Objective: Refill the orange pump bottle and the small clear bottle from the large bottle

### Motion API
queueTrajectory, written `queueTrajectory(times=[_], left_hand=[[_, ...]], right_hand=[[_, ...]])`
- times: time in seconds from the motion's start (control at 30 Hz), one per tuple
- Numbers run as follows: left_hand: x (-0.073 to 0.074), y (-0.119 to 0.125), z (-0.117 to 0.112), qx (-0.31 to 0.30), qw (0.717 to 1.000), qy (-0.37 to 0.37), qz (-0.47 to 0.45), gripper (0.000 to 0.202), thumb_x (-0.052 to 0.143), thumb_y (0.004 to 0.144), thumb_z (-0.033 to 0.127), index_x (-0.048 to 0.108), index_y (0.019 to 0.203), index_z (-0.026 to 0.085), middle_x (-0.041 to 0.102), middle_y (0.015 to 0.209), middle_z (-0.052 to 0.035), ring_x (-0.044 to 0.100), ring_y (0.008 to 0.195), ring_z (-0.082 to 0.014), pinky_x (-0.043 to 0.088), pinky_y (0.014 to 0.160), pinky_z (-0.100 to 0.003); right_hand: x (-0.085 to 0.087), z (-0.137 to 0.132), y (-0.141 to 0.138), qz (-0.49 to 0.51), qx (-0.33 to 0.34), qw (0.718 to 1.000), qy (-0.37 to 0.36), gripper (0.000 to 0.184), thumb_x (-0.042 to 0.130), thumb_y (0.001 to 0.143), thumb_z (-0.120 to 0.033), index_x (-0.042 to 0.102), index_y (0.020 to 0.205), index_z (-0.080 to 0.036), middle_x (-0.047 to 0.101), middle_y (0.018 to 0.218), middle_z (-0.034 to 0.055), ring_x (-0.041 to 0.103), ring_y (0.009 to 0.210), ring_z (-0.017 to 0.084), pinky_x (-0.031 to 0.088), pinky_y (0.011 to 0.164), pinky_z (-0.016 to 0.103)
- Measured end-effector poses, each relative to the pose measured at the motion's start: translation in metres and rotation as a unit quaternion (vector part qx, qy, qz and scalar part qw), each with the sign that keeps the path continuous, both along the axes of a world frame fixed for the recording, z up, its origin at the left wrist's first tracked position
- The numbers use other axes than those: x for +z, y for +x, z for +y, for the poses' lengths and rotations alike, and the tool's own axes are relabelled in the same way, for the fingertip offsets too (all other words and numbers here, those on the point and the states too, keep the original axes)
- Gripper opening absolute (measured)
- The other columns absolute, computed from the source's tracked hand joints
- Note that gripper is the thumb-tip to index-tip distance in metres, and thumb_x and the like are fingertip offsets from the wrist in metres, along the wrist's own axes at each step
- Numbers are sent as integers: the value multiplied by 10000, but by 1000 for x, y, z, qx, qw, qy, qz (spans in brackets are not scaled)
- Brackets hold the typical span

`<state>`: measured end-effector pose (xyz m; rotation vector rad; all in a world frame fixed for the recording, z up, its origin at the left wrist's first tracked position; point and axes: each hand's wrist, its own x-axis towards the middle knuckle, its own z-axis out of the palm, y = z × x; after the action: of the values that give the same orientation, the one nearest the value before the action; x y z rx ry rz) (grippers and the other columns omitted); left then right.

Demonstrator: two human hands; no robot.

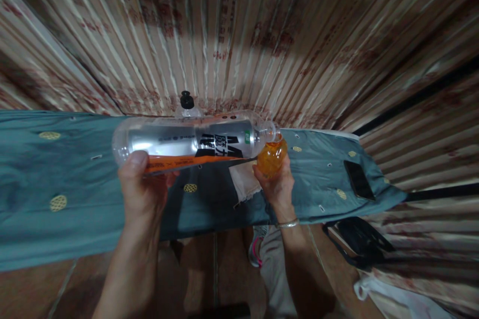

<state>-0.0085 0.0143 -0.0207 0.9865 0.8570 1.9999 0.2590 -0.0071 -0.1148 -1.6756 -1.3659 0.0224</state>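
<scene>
From where I stand, the left hand (138,189) is closed around the base end of a big clear bottle (121,142), held on its side above the teal-covered surface (93,184). Its silver label (164,134) reads 魔力 in heavy black characters among bold black strokes; a green mark sits toward the neck, and the print on the orange band is too small for me. Apart from it, the right hand (282,187) grips a small vessel of orange liquid (272,159) right at the bottle's mouth. A black-topped bottle (187,102) stands by the surface's back edge, and a dark phone (358,180) lies near its right end.
</scene>
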Motion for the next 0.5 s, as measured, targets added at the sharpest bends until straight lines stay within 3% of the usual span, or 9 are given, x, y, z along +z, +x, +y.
queueTrajectory(times=[0.1,0.23,0.4,0.5], left_hand=[[0,0,0,-4,1000,2,-5,574,781,709,543,713,1137,165,565,606,-3,496,372,-138,185,277,-169],[1,1,-1,7,1000,-2,-6,493,775,700,534,724,1030,173,560,590,15,414,325,-103,180,274,-178],[7,2,-2,-14,999,-15,-33,629,813,640,494,701,1188,208,606,616,29,415,311,-96,196,252,-177],[9,3,-2,-18,999,-16,-37,632,818,617,495,707,1162,194,607,613,27,416,299,-99,204,224,-183]], right_hand=[[2,0,0,3,4,1000,6,884,733,770,-594,427,1482,-169,705,1308,166,721,1180,353,630,973,564],[7,-2,-2,5,5,1000,7,848,732,781,-571,445,1474,-175,706,1311,161,720,1178,358,626,984,560],[9,-2,-2,-1,12,1000,0,835,732,784,-560,467,1466,-158,714,1276,154,736,1144,366,641,952,510],[7,-1,-2,2,-6,1000,10,847,735,767,-586,469,1463,-183,720,1256,135,748,1109,349,648,931,515]])
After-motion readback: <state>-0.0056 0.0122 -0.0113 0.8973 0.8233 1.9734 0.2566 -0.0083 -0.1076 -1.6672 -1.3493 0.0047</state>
